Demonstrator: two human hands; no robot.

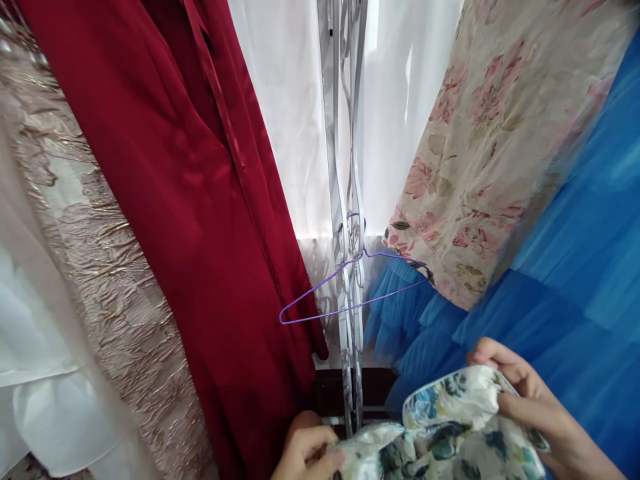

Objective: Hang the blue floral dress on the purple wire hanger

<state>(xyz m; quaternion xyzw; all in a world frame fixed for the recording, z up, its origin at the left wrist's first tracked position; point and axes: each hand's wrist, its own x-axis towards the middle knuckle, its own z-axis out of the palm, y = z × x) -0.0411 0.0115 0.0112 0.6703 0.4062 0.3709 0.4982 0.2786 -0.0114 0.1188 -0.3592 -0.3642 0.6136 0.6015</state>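
Note:
A floral garment (460, 443) in white, blue and green, edged with pale piping, spans the lower right of the head view between my hands. My left hand (307, 450) has its fingers closed on the left edge of the cloth. Higher up, my right hand (530, 400) grips the garment's upper right edge, thumb against the fabric. The garment's lower part falls outside the picture. Above it, a thin purple hanger (320, 319) with no clothing on it hangs from a white metal stand (353, 320).
Long clothes hang on both sides: a dark red satin dress (200, 200), a textured gold-pink one (115, 253), and a white garment (50, 400) to the left; a pink floral garment (480, 153) and a blue tulle dress (565, 287) to the right. White curtain (285, 100) hangs behind.

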